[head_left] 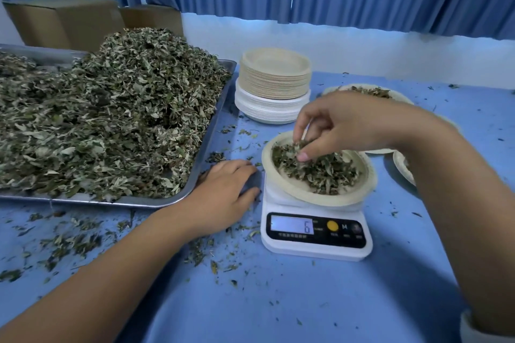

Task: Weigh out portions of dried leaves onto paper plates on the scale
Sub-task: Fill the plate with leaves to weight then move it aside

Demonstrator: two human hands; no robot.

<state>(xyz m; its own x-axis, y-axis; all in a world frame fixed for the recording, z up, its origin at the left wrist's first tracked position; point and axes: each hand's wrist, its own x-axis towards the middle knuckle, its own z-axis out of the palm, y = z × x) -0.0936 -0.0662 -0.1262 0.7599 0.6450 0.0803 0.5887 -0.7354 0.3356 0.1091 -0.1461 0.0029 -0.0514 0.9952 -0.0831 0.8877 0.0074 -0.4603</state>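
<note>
A beige paper plate sits on the white digital scale and holds a loose pile of dried leaves. The scale's display reads 6. The right hand hangs over the plate's 11 o'clock edge. Its fingers are curled downward, pinching a small tuft of leaves just above the pile.

The left hand lies on the blue worktop at 9 o'clock from the scale. Its fingers are relaxed and spread, grasping nothing, between the scale and the corner of the metal tray.

That one tray, at 10 o'clock from the scale, carries a large heap of leaves piled above its rim. At 12 o'clock from the scale stands one stack of empty plates: beige ones on top of white ones, too many to count. At 1 o'clock one more plate holds leaves. At 3 o'clock, the rim of another plate shows beside the right forearm, its contents hidden.

Two cardboard boxes stand behind the tray at its 12 o'clock. Leaf crumbs lie scattered over the worktop.
</note>
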